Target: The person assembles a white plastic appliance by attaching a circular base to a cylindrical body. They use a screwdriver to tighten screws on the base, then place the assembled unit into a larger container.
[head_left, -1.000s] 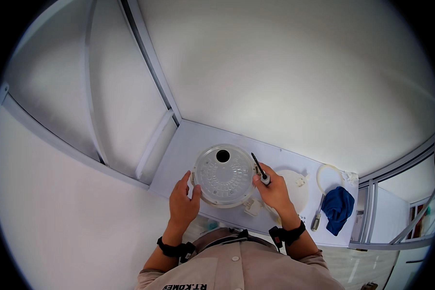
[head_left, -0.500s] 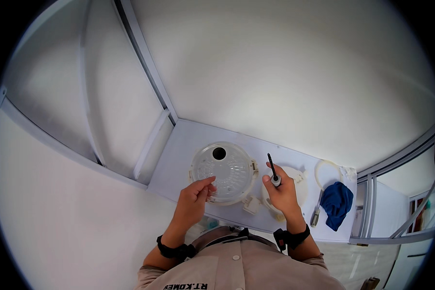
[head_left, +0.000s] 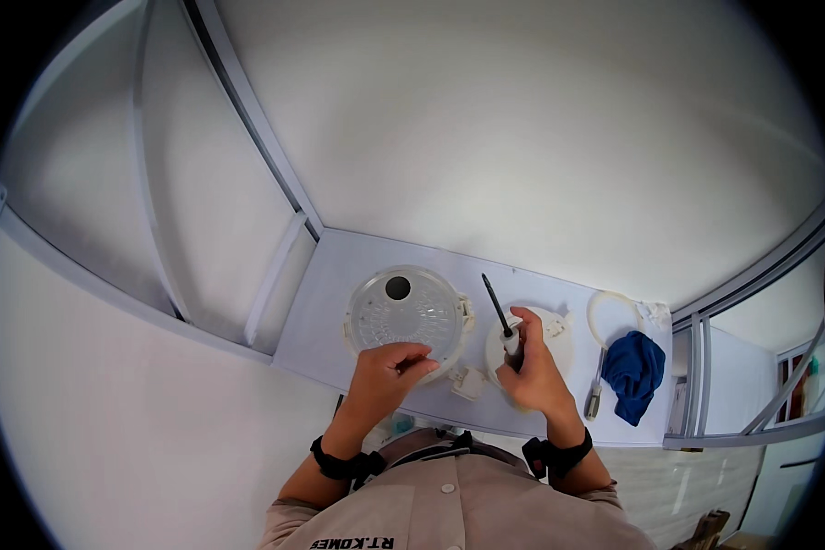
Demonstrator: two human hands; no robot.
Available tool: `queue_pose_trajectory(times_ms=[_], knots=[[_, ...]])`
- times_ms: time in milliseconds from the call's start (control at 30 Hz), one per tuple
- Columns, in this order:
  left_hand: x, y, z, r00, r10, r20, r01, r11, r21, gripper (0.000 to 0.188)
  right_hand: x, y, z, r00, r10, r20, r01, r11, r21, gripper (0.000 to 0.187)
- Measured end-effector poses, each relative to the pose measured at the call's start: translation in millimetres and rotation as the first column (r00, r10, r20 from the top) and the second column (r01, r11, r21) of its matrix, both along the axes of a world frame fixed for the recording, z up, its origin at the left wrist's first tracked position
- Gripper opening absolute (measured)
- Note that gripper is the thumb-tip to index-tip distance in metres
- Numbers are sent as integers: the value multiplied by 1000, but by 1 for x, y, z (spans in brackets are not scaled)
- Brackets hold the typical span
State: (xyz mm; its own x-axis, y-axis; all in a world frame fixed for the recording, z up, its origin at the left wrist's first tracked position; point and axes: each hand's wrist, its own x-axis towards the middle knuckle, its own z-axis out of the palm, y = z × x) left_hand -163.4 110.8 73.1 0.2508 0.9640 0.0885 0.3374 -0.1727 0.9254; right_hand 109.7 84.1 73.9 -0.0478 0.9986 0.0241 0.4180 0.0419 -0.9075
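Note:
A round, clear plastic cover (head_left: 411, 316) with a pale rim lies on the narrow table, a dark round hole near its far edge. My left hand (head_left: 385, 378) is over the near edge of this cover, thumb and forefinger pinched together; anything between them is too small to make out. My right hand (head_left: 533, 371) is closed round the handle of a screwdriver (head_left: 497, 305), its dark shaft pointing up and to the left. Beneath that hand is a white round part (head_left: 556, 346), partly hidden. Between my hands sits a small cream-coloured block (head_left: 468, 384) at the cover's near right.
On the right of the table (head_left: 316, 302) lie a crumpled blue cloth (head_left: 634, 371), a second screwdriver (head_left: 595, 396) and a pale ring (head_left: 605, 298). A white wall stands behind, and metal frame posts (head_left: 697, 376) rise at the right end.
The view has shifted slightly. My left hand has moved nearer the cover's near edge, still pinched. My right hand has turned the screwdriver so that it leans more to the left.

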Motion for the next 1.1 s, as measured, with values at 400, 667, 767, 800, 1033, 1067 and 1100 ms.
queue_pose_trajectory(times_ms=[400,667,767,800,1033,1067,1100], knots=[[15,-3,-7,992,-62,-105,89,958,271,13,12,-12,6,997,78,-19,-67,934,352,64],[20,-4,-15,977,-13,-215,100,910,402,9,20,-18,7,976,191,-102,-152,941,304,55],[23,-1,-16,949,38,-312,122,870,478,9,19,-18,11,981,193,-28,-174,930,323,48],[23,-2,-18,934,56,-354,133,864,487,10,20,-18,9,983,180,-36,-156,925,346,46],[27,-2,-22,934,127,-335,61,865,498,8,21,-15,-2,989,142,-44,-110,899,424,34],[27,-2,-22,932,133,-337,62,858,510,8,21,-15,-3,989,144,-41,-113,897,428,33],[28,-1,-22,930,139,-339,64,849,524,8,21,-15,-2,989,145,-34,-116,895,431,32]])
